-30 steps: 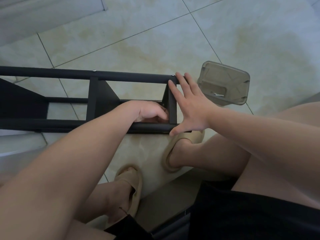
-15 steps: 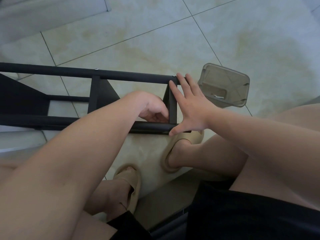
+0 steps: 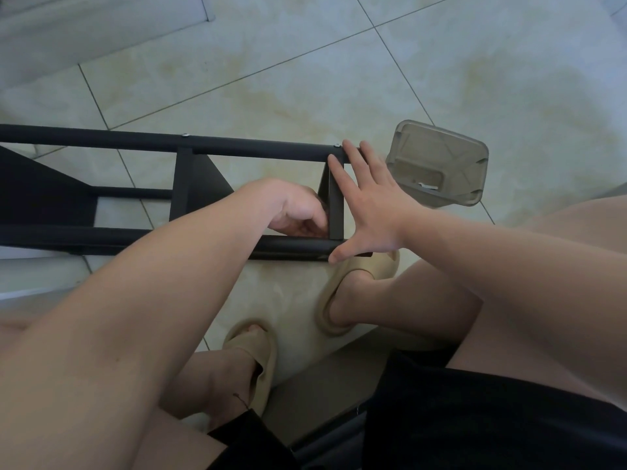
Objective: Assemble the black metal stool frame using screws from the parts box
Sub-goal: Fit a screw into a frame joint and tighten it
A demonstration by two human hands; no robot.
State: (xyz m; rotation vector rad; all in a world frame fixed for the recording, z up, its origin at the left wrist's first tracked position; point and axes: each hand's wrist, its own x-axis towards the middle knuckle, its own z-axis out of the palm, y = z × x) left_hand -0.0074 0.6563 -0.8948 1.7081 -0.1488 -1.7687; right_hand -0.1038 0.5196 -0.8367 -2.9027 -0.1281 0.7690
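Note:
The black metal stool frame (image 3: 258,151) lies on its side across the tiled floor, from the left edge to the middle. My right hand (image 3: 369,201) is spread flat against its right end, fingers on the far rail and upright bar, thumb on the near rail. My left hand (image 3: 298,212) reaches inside the frame beside that upright bar with curled fingers; what they hold is hidden. A small silver screw head (image 3: 337,145) shows on the far rail by my right fingertips. The translucent grey parts box (image 3: 437,164) sits on the floor just right of the frame.
My two feet in beige slippers (image 3: 356,286) rest on the floor below the frame, with my bare knees and black shorts (image 3: 475,418) nearer the camera. A second screw head (image 3: 185,135) shows further left on the far rail. A pale wall base runs along the top left.
My left hand has lifted slightly off the near rail and shifted toward the upright bar, its wrist turning. My right hand stays spread on the frame's end.

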